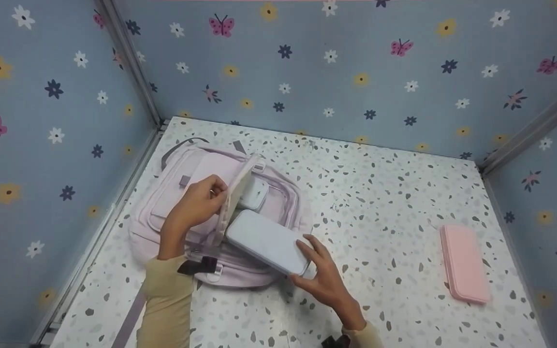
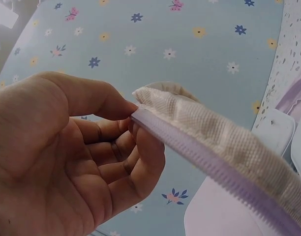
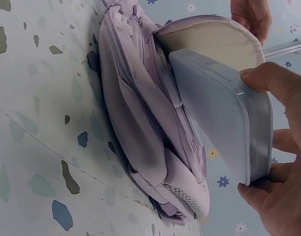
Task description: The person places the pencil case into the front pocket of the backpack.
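Observation:
A pale lilac backpack [image 1: 201, 174] lies on the speckled table with its front pocket unzipped. My left hand [image 1: 198, 200] pinches the zippered edge of the pocket flap [image 2: 204, 142] between thumb and fingertips and holds it raised. My right hand [image 1: 324, 273] grips one end of a pale blue rectangular box [image 1: 269, 239] with rounded corners, thumb on one side and fingers on the other. The box's far end reaches into the pocket under the flap [image 3: 209, 39]. Behind it in the pocket shows a smaller white case [image 1: 255, 194], partly covered by the flap.
A pink rectangular case [image 1: 464, 263] lies on the table [image 1: 365, 203] at the right. Blue flower-and-butterfly panels [image 1: 307, 63] stand around the table, with metal strips [image 1: 131, 63] at the corners. A purple strap [image 1: 128, 319] hangs from the backpack toward the near edge.

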### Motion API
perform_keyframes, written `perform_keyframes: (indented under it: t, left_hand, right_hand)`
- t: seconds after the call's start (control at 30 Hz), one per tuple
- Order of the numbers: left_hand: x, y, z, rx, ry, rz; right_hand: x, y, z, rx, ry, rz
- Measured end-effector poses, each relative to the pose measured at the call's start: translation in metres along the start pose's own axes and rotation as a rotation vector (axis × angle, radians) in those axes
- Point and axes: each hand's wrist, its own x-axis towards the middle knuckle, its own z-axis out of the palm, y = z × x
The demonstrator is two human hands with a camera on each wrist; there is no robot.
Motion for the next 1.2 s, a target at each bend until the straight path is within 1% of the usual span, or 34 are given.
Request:
perform_keyframes:
  t: [0.23,0.47,0.7,0.87,1.0,1.2]
  left_hand:
    - [0.0,0.003,0.001,0.019,0.012,0.009]
    - [0.002,0.007,0.005,0.02,0.028,0.027]
    - [0.003,0.012,0.007,0.052,0.03,0.027]
    - [0.004,0.014,0.008,0.072,0.047,0.047]
    - [0.003,0.014,0.008,0.075,0.047,0.048]
    - [0.002,0.013,0.009,0.07,0.054,0.045]
  right_hand:
    - [0.005,0.001,0.003,0.008,-0.044,-0.016]
    - [0.013,0.004,0.013,-0.006,-0.053,-0.056]
    - [0.028,0.006,0.023,0.021,-0.059,-0.081]
    - [0.038,0.008,0.029,0.011,-0.09,-0.066]
    - [0.046,0.009,0.031,0.009,-0.114,-0.064]
    - [0.062,0.009,0.038,0.016,-0.138,-0.084]
